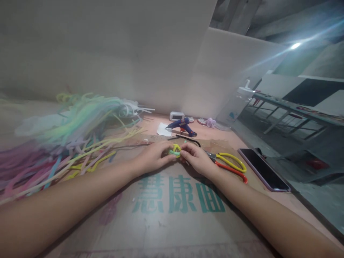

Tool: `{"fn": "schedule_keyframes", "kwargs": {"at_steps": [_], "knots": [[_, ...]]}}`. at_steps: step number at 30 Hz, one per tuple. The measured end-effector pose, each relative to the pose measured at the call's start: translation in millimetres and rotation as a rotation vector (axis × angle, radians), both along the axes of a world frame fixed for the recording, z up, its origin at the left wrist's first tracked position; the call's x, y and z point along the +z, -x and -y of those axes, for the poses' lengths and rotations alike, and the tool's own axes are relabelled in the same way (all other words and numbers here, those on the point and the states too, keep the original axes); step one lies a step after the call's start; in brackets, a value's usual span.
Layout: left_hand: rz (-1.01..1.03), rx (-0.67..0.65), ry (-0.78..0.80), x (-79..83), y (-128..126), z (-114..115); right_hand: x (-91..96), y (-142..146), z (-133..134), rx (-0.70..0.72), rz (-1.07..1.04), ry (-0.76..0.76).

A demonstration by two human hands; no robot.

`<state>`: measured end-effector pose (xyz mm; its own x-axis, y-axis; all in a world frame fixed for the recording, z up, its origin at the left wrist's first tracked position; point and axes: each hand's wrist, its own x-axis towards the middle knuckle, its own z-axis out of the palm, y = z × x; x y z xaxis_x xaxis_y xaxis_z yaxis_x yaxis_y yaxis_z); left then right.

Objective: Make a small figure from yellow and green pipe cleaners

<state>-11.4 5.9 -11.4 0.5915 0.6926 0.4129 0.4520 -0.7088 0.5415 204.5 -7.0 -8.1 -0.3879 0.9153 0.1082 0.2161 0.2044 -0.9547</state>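
Observation:
A small bent piece of yellow and green pipe cleaner (175, 152) is held between both hands, above a printed cardboard sheet (172, 229). My left hand (154, 157) pinches its left side with thumb and fingers. From the other side, the thumb and fingertips of my right hand (199, 160) close on its right edge. Just right of my right hand lie pliers (228, 165) with one yellow and one red handle. Beyond the hands, a blue glue gun (183, 126) rests by a white paper (163, 129).
Many coloured pipe cleaners (88, 118) are heaped on the left, blurred. At the right edge lies a phone (263, 169). A small white device (176, 116), a purple item (210, 122) and a clear bottle (233, 105) stand at the back before a pale partition (161, 53).

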Motion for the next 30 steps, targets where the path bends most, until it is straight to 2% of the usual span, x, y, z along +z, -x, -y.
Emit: {"fn": "schedule_keyframes", "kwargs": {"at_steps": [7, 22, 30], "knots": [[0.039, 0.017, 0.092, 0.9, 0.7, 2.5, -4.2, -0.4, -2.0, 0.008, -0.005, 0.0], [-0.06, -0.02, -0.009, 1.4, 0.2, -0.5, 0.3, 1.1, -0.1, -0.008, 0.007, 0.007], [-0.004, 0.021, 0.055, 0.6, 0.6, 1.3, -4.4, -1.6, -2.4, 0.005, 0.005, 0.0]]}}
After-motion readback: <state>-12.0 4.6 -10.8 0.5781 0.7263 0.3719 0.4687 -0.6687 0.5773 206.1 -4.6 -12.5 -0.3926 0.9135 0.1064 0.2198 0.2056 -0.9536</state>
